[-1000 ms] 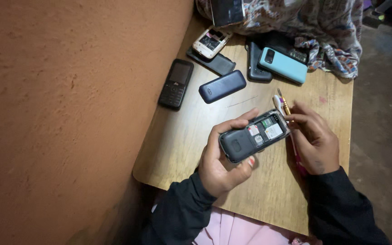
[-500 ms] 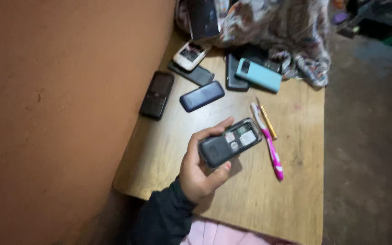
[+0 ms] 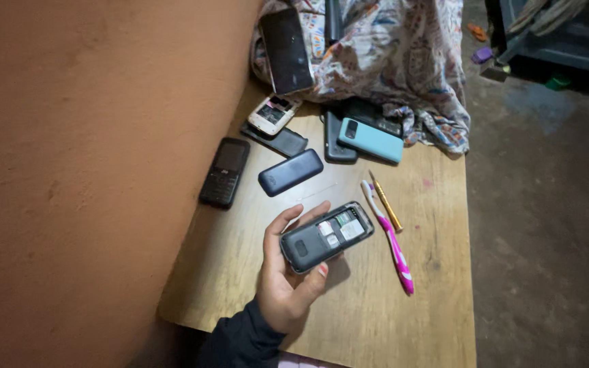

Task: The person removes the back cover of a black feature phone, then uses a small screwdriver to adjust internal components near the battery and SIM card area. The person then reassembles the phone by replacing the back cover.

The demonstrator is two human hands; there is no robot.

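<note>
My left hand (image 3: 284, 276) holds a small dark phone (image 3: 325, 236) with its back cover off, the open battery bay facing up, above the wooden table (image 3: 369, 320). A pink and white toothbrush (image 3: 388, 235) lies on the table just right of the phone. Beside the brush rests a thin yellow tool (image 3: 385, 200). My right hand is out of the picture.
More phones lie at the table's far end: a black keypad phone (image 3: 224, 172), a dark blue one (image 3: 290, 172), a teal one (image 3: 370, 140), a white one (image 3: 274, 114). A patterned cloth (image 3: 390, 61) carries a black smartphone (image 3: 286, 49). An orange wall (image 3: 90, 170) stands left.
My right hand has left the phone and gone out of view. The toothbrush now lies on the table. The camera has shifted, and my left hand still holds the phone.
</note>
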